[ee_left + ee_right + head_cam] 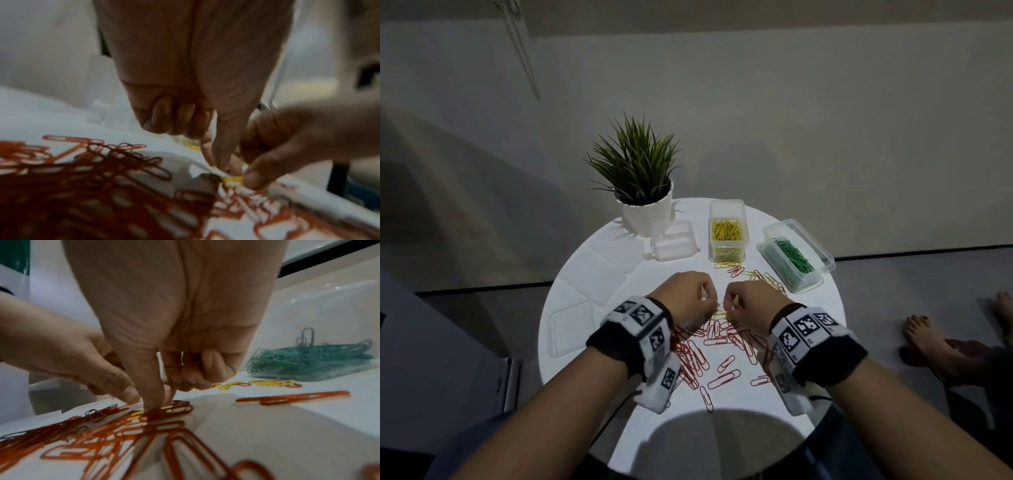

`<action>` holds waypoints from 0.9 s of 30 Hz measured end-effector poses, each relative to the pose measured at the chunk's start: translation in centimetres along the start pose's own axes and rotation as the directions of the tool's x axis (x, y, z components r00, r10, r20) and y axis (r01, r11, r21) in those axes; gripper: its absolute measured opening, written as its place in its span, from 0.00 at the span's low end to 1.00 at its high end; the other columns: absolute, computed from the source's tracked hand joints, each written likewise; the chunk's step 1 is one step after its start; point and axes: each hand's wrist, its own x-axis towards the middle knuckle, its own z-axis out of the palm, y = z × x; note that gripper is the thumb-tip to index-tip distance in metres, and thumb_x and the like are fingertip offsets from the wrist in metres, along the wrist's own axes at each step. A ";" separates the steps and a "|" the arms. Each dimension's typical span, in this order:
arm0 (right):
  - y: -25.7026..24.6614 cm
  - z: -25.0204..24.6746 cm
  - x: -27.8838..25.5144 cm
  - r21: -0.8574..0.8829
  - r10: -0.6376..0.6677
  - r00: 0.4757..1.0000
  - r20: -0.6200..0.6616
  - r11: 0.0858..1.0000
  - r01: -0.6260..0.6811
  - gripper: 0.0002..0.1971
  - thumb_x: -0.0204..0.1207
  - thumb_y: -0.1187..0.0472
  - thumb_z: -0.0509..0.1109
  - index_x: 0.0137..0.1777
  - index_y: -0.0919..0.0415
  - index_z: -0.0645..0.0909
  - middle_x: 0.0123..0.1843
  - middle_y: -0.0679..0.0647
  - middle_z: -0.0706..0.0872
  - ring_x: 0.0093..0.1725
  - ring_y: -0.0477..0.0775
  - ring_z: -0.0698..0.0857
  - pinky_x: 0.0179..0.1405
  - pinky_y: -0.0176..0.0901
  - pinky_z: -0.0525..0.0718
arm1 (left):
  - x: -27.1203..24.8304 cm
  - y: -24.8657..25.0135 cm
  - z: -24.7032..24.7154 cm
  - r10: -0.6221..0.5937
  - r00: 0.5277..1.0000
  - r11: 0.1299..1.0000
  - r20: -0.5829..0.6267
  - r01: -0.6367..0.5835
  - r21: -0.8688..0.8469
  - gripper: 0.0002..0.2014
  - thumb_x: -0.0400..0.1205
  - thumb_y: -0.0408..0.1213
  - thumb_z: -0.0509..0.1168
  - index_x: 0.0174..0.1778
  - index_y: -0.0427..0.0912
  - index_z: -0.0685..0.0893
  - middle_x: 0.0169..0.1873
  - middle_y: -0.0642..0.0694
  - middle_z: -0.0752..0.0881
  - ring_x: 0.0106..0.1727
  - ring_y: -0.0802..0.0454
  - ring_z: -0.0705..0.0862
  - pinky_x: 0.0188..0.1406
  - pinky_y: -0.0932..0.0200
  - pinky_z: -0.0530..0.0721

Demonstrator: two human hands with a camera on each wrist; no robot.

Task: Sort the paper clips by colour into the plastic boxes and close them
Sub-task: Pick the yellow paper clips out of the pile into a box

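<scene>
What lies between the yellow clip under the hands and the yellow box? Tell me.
Only loose red and yellow clips lie flat on the table between the yellow clip and the open yellow box; nothing upright blocks a lifted carry.

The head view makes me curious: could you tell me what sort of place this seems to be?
Probably a room at home, not a workshop: a small round white table against a bare wall, a potted plant on it, and someone's bare feet on the floor beside it. Both hands work at the clips.
</scene>
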 end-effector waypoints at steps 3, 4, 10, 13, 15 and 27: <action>-0.3 0.3 0.5 -0.117 -0.003 1.000 0.012 0.993 0.004 0.05 0.81 0.61 0.62 0.48 0.60 0.78 0.53 0.60 0.86 0.53 0.58 0.83 0.48 0.44 0.77 | 0.3 -0.4 0.8 0.018 0.999 0.985 0.043 -0.025 0.172 0.08 0.79 0.43 0.70 0.52 0.48 0.84 0.44 0.54 0.80 0.48 0.56 0.76 0.48 0.61 0.74; -0.3 0.4 0.5 -0.150 0.006 1.000 0.025 0.989 -0.002 0.05 0.81 0.60 0.60 0.47 0.60 0.76 0.53 0.61 0.86 0.55 0.59 0.83 0.47 0.44 0.76 | 0.4 -0.6 1.0 0.012 0.999 0.986 0.049 -0.020 0.164 0.09 0.79 0.43 0.71 0.52 0.48 0.84 0.43 0.54 0.79 0.48 0.55 0.75 0.48 0.61 0.73; 1.1 -1.0 -0.6 0.291 0.125 0.989 0.079 0.946 -0.143 0.11 0.81 0.65 0.57 0.36 0.60 0.69 0.38 0.59 0.80 0.42 0.55 0.77 0.37 0.47 0.76 | 0.4 -0.4 1.1 0.015 0.999 0.982 0.038 -0.022 0.187 0.09 0.79 0.45 0.70 0.52 0.48 0.82 0.44 0.54 0.79 0.48 0.54 0.76 0.47 0.61 0.73; 1.6 -1.8 -2.1 0.925 0.169 0.977 0.128 0.335 -0.179 0.12 0.78 0.68 0.50 0.34 0.59 0.67 0.30 0.56 0.72 0.26 0.53 0.70 0.24 0.39 0.62 | 0.4 0.2 1.2 0.043 0.998 0.967 0.055 -0.055 0.248 0.07 0.80 0.44 0.68 0.51 0.47 0.82 0.46 0.51 0.82 0.48 0.53 0.77 0.44 0.61 0.71; 1.9 -2.1 -2.9 0.992 0.151 0.983 0.104 0.051 -0.113 0.12 0.79 0.66 0.50 0.35 0.59 0.70 0.29 0.58 0.76 0.25 0.51 0.71 0.25 0.39 0.63 | 0.5 0.5 1.3 0.052 0.996 0.955 0.070 -0.070 0.288 0.06 0.81 0.43 0.67 0.50 0.47 0.83 0.47 0.50 0.83 0.48 0.52 0.79 0.42 0.61 0.72; 1.8 -0.9 -0.1 0.066 0.212 0.976 -0.039 0.976 -0.209 0.28 0.81 0.71 0.55 0.81 0.56 0.60 0.66 0.59 0.81 0.64 0.57 0.80 0.62 0.47 0.78 | -0.2 0.4 -0.5 -0.141 0.986 0.792 0.084 0.163 -0.588 0.14 0.83 0.32 0.51 0.30 0.44 0.68 0.29 0.46 0.73 0.26 0.54 0.65 0.25 0.62 0.63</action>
